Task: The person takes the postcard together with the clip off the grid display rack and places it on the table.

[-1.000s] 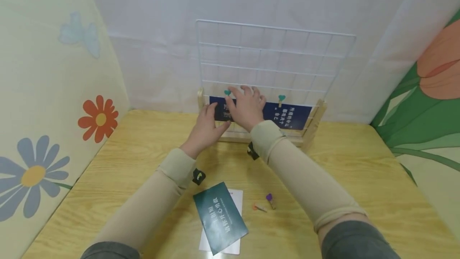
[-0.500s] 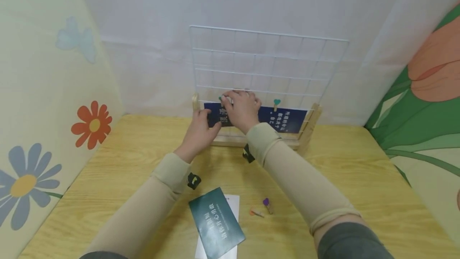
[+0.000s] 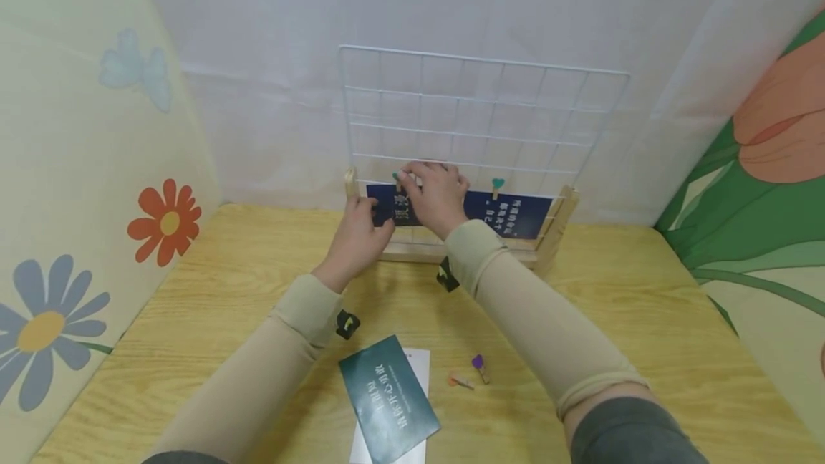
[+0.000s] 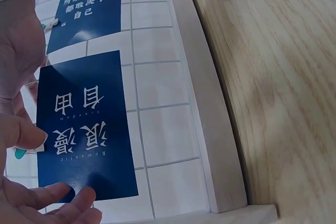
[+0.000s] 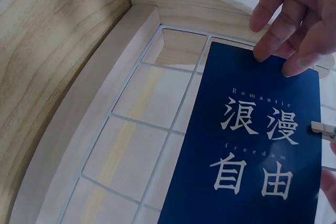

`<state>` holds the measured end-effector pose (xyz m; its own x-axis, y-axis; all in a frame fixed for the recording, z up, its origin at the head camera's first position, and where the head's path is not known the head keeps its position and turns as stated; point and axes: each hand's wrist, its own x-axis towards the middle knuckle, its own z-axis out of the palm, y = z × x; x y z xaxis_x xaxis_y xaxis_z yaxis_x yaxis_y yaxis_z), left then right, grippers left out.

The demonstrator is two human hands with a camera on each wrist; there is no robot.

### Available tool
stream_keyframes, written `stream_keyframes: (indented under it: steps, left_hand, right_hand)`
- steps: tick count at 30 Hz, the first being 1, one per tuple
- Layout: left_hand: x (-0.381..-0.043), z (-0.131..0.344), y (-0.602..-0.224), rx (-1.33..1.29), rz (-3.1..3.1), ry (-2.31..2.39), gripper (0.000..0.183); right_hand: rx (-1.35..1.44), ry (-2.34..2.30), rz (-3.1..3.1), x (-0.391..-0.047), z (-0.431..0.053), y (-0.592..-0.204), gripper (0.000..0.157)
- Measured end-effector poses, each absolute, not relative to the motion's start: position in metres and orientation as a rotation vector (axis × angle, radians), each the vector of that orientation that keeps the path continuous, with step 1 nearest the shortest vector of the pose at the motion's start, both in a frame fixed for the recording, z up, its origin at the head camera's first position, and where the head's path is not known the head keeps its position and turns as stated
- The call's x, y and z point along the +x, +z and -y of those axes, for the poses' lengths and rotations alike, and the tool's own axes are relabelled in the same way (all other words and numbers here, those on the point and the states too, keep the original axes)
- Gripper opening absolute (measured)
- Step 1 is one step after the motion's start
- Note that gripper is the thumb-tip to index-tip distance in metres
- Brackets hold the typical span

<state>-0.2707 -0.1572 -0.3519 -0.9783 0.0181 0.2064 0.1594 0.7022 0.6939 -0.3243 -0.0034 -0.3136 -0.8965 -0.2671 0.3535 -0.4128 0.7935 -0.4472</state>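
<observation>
My left hand [image 3: 356,233] is at the left end of a dark blue card [image 5: 247,129] with white characters. In the right wrist view its fingertips touch the card's edge, with the thumb apart from it. My right hand [image 3: 438,195] pinches a small wooden clothespin [image 5: 321,128] at the card's upper edge; a teal heart [image 4: 20,153] tops it. The card lies against a white wire grid [image 3: 483,102] in a wooden stand [image 3: 559,224]. To the right, a second blue card [image 4: 86,11] hangs from another teal-heart clothespin [image 3: 497,186].
On the wood-grain table [image 3: 258,249], a dark green card [image 3: 389,398] partly covers a white card [image 3: 417,367]. To its right lie a purple-heart clothespin [image 3: 480,367] and an orange one [image 3: 460,380]. A white cloth [image 3: 258,106] hangs behind the grid.
My right hand has shifted slightly left and its thumb and fingers have closed in on the clothespin. My left hand stays at the card's end. The head view has moved slightly.
</observation>
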Motion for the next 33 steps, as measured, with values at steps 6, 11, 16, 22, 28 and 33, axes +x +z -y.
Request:
stream_keyframes:
  steps: [6, 11, 16, 22, 28, 33]
  left_hand:
    - [-0.271, 0.158, -0.353, -0.139, 2.712, -1.151, 0.058]
    - [-0.270, 0.160, -0.354, -0.142, 2.683, -1.184, 0.055]
    - [-0.270, 0.163, -0.354, -0.155, 2.670, -1.215, 0.053]
    - [-0.271, 0.165, -0.353, -0.184, 2.666, -1.212, 0.053]
    - [-0.266, 0.167, -0.351, -0.191, 2.634, -1.238, 0.049]
    - [-0.263, 0.168, -0.351, -0.185, 2.531, -1.225, 0.035]
  right_hand:
    - [0.511, 0.815, 2.654, -0.326, 0.007, -0.318, 0.035]
    - [0.490, 0.858, 2.576, -0.327, 0.010, -0.326, 0.035]
    - [0.494, 0.967, 2.442, -0.327, 0.011, -0.332, 0.037]
    - [0.541, 0.983, 2.380, -0.324, 0.005, -0.334, 0.035]
    - [0.587, 0.975, 2.350, -0.318, -0.006, -0.339, 0.032]
    - [0.623, 0.971, 2.333, -0.314, -0.015, -0.345, 0.031]
